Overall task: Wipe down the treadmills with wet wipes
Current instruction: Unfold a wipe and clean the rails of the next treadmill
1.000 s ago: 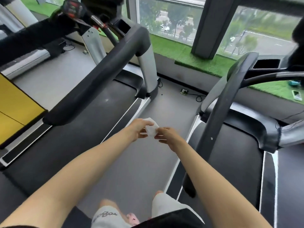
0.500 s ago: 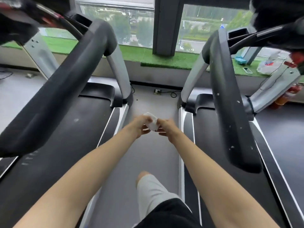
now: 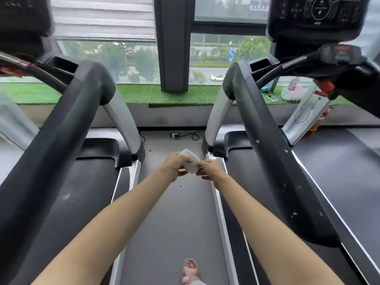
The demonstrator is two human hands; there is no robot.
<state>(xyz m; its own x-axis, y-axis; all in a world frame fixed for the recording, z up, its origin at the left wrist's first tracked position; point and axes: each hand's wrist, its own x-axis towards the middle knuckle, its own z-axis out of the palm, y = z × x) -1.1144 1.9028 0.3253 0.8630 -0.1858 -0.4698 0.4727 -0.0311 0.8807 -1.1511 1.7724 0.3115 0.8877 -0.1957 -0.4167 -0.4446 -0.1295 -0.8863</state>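
A small white wet wipe [image 3: 190, 162] is held out in front of me over the grey floor aisle between two treadmills. My left hand [image 3: 177, 164] pinches its upper left part and my right hand [image 3: 208, 169] pinches its right edge. The left treadmill's dark handrail [image 3: 61, 145] runs diagonally at my left. The right treadmill's handrail [image 3: 275, 157], flecked with white specks, runs at my right, with its console [image 3: 316, 17] above.
Grey floor aisle [image 3: 174, 223] runs ahead to a wall socket [image 3: 174, 135] with cables. A green turf window ledge [image 3: 185, 95] holds a phone and a white bag at right. A dark window pillar [image 3: 174, 42] stands centre. My pink slipper [image 3: 190, 270] shows below.
My view has swung right and tilted up, from the left treadmill to the aisle between both. Both hands keep holding the wipe and I have stepped forward.
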